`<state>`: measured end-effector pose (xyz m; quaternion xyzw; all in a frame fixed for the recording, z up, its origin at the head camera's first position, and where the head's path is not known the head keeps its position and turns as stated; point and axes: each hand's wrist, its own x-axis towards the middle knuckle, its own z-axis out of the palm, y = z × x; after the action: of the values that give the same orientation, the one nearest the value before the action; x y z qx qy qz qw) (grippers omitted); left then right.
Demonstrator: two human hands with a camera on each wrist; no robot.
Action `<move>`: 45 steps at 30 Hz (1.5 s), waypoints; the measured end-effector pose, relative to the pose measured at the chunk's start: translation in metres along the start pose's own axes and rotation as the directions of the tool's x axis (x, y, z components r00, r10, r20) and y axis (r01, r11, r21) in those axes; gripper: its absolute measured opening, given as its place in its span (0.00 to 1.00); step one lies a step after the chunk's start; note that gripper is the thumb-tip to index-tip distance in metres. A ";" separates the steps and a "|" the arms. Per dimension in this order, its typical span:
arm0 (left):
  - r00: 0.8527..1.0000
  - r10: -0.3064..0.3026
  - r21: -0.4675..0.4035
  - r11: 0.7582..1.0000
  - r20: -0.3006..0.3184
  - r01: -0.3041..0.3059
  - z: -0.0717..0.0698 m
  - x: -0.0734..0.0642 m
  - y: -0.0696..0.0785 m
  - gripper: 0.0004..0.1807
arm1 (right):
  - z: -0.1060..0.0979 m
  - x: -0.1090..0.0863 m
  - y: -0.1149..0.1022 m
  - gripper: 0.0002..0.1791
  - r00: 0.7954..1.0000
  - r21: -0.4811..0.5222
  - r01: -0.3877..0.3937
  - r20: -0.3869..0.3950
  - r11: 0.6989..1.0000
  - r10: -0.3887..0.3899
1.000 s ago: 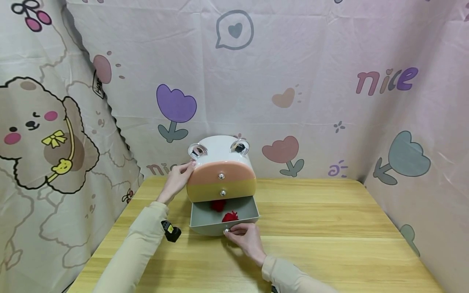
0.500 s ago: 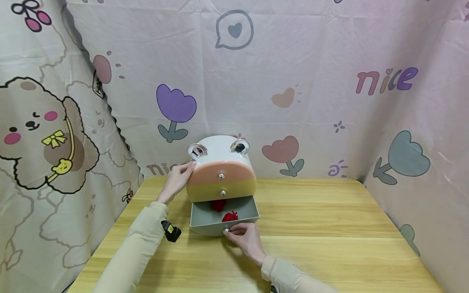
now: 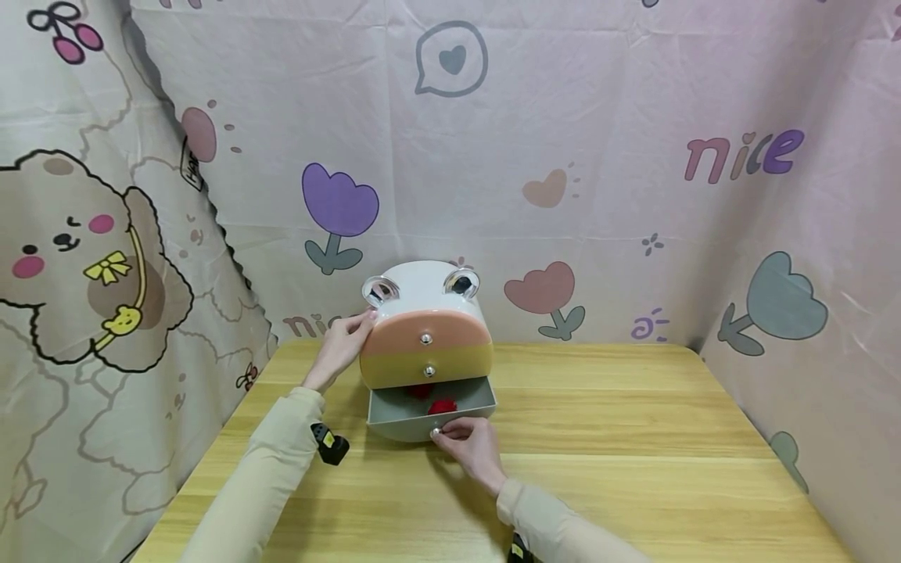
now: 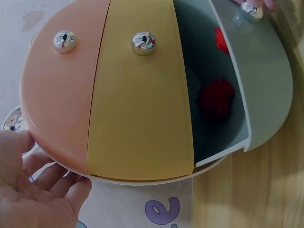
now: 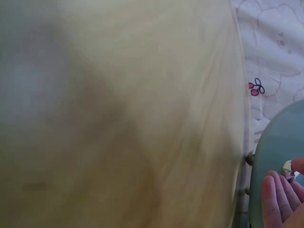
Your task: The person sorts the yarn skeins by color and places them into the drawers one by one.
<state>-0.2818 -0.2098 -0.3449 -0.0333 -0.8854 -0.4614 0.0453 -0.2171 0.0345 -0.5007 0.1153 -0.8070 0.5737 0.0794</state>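
A small frog-shaped drawer cabinet (image 3: 436, 285) stands on the table, white on top with two round shiny eyes. Its peach drawer (image 3: 394, 332) and yellow drawer (image 3: 394, 369) are closed; the grey-green bottom drawer (image 3: 394, 430) is pulled partway out. Inside that drawer lie two fuzzy red items (image 3: 442, 407) (image 4: 216, 99), their kind unclear. My right hand (image 3: 475, 450) pinches the bottom drawer's silver knob (image 3: 435, 432) between thumb and fingers. The left hand (image 3: 341, 348) rests its fingertips against the cabinet's left side, below one eye.
The wooden table (image 3: 633, 438) extends to both sides of the cabinet. Behind it hangs a printed cloth (image 3: 619, 234), with another at the left. A black wrist camera (image 3: 329, 444) is worn on the left sleeve.
The bottom drawer has slid a little way into the cabinet, along with the right hand on its knob. The left hand keeps its place on the cabinet's side.
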 end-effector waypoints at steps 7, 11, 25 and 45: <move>1.000 -0.003 0.009 1.000 -0.002 0.003 0.000 0.000 0.000 0.34 | 0.005 0.012 0.000 0.09 1.000 0.002 -0.010 -0.018 1.000 0.010; 1.000 0.000 0.007 1.000 -0.005 0.000 0.000 0.000 0.000 0.34 | 0.006 0.018 0.000 0.09 0.999 0.005 -0.036 -0.010 0.999 0.036; 1.000 0.003 -0.007 1.000 -0.008 -0.003 0.000 0.000 0.001 0.33 | 0.010 0.038 0.003 0.09 0.999 0.016 -0.051 -0.006 0.999 0.051; 1.000 0.004 -0.005 1.000 -0.018 -0.004 0.000 0.000 -0.001 0.33 | 0.014 0.051 0.004 0.09 0.998 -0.012 -0.050 -0.045 0.999 0.050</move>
<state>-0.2822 -0.2101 -0.3459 -0.0308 -0.8837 -0.4639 0.0541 -0.2674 0.0174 -0.4962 0.0819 -0.8114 0.5726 0.0837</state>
